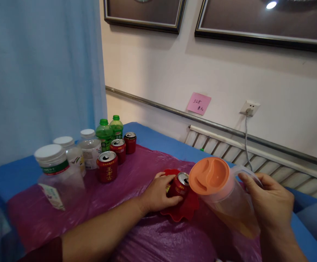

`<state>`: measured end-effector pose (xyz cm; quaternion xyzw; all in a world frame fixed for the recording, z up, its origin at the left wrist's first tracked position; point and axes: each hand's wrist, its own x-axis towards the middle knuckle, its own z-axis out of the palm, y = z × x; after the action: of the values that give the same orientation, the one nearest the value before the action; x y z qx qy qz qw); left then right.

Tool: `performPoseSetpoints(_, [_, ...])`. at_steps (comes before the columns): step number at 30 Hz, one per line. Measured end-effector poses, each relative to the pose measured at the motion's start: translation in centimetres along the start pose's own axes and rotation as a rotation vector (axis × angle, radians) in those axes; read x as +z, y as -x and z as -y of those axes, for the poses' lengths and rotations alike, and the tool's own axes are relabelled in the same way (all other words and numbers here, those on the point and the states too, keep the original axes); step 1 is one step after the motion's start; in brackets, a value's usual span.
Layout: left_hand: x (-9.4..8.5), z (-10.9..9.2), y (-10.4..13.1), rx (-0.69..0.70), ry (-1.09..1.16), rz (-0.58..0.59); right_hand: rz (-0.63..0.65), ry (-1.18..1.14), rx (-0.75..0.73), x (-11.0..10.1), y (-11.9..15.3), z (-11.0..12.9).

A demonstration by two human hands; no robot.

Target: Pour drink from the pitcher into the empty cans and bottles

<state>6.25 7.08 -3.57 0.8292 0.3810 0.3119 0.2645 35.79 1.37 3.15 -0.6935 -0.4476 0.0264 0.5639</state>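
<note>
My left hand [160,191] is wrapped round a red drink can [179,186] whose tab hole is open. The can stands over a red scalloped plate [192,203] and tilts slightly toward the pitcher. With my right hand [273,196] I grip the handle of a clear plastic pitcher [229,207] with an orange lid [211,176]. The pitcher is tipped to the left, and its lid edge is close against the can's top. Light brownish liquid lies in the lower part of the pitcher. Whether any liquid is flowing cannot be made out.
Several opened red cans [107,167] stand in a row at the left. Behind them are green-capped bottles [104,134] and white-lidded clear jars [61,185]. A purple plastic sheet [136,167] covers part of the blue table [153,136]. A radiator [218,142] runs along the wall.
</note>
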Motion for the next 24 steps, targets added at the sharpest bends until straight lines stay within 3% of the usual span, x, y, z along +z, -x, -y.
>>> performPoseSetpoints(24, [0.07,0.19,0.04,0.009,0.002,-0.001,0.002,0.010,-0.002,-0.02,-0.03,-0.17])
